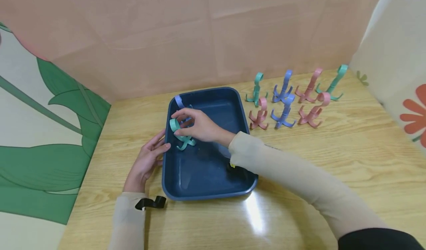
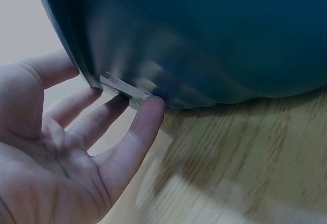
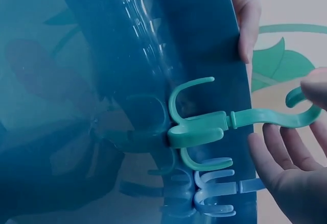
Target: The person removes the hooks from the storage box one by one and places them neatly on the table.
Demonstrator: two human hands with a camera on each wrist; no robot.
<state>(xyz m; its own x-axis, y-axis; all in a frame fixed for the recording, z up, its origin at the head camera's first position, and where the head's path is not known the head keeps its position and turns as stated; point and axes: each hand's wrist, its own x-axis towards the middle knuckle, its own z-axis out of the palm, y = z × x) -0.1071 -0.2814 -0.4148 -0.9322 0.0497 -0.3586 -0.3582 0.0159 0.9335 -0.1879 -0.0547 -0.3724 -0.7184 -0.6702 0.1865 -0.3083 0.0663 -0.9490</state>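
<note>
A green four-pronged hanging hook (image 3: 199, 127) stands in the dark blue tray (image 1: 213, 197), close to its left wall. My right hand (image 1: 199, 126) reaches over the tray and holds this hook by its curved top. In the right wrist view, the thumb (image 3: 316, 89) is at the curl's end, with the fingers below it. A blue hook (image 3: 217, 188) sits beside the green one, partly covered by my right hand in the head view. My left hand (image 1: 149, 163) rests against the tray's outer left side, its fingers (image 2: 135, 132) extended along the lower wall.
Right of the tray, several hooks stand on the wooden table (image 1: 332, 161) in two rows, including a green hook (image 1: 256, 89), a pink hook (image 1: 259, 117) and a blue hook (image 1: 284, 113). A pink-beige sheet (image 1: 199, 39) hangs behind. A black strap (image 1: 151, 202) hangs at my left wrist.
</note>
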